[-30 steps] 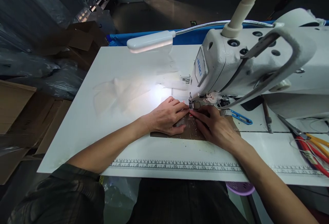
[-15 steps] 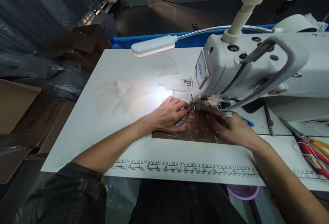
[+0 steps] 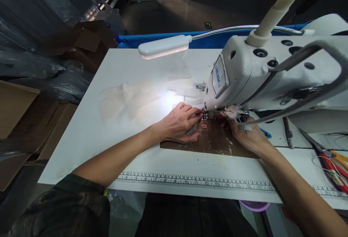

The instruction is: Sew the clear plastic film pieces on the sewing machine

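My left hand (image 3: 178, 123) lies on the table with its fingers curled, pressing a small pale piece of fabric (image 3: 193, 129) against the presser foot (image 3: 207, 115) of the white sewing machine (image 3: 261, 73). My right hand (image 3: 247, 135) rests on the brown plate (image 3: 214, 144) under the machine head, its fingers partly hidden behind the machine near the needle area. A small red mark (image 3: 204, 126) shows on the plate just in front of the foot.
A gooseneck lamp (image 3: 163, 46) lights thin white fabric (image 3: 130, 97) spread on the white table (image 3: 89, 131). A printed ruler (image 3: 190, 182) runs along the front edge. Scissors with red and yellow handles (image 3: 333, 160) lie at the right. Cardboard boxes (image 3: 16, 117) stand at the left.
My right hand has slid right and back, away from the presser foot and under the machine head. My left hand has stayed at the foot. The view has shifted slightly.
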{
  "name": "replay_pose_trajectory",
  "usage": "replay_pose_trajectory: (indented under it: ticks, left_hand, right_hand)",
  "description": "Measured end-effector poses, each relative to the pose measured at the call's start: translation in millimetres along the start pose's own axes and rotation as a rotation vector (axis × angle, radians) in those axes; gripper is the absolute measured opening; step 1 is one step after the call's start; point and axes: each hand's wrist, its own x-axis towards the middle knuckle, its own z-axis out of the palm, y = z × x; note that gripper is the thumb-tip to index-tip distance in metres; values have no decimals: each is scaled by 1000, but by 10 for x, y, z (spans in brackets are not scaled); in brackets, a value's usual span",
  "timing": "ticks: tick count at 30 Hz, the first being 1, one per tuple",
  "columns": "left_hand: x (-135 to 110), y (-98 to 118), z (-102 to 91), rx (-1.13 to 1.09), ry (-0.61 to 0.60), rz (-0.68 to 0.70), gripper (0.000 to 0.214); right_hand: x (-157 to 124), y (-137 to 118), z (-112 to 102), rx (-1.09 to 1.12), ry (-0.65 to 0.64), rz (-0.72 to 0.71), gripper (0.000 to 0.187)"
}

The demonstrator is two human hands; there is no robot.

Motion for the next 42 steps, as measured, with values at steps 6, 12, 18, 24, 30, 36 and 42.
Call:
replay_pose_trajectory:
  ticks: [6,12,18,24,30,36,42]
  left_hand:
    - [-11,12,6,15,0,-9,54]
    - [-15,16,2,-73,23,-66,56]
    - [28,-21,-15,-196,-27,-97,80]
    - [47,-49,-8,-174,-54,-102,69]
    - [34,-17,-23,-116,-75,-103,64]
    - [102,-103,-139,-94,-84,-8,69]
    - [409,-513,-372,-80,-109,-82,17]
  right_hand:
    - [-110,-93,-22,97,-113,-2,27]
    - [-122,-66,27,94,-21,38,18]
    - [-101,-55,14,75,8,12,17]
    - [-127,-55,38,-3,13,-66,18]
    - [-185,8,163,-62,72,-216,27]
    - [-191,90,301,-191,163,-309,34]
    - [-179,229,353,-280,112,-378,33]
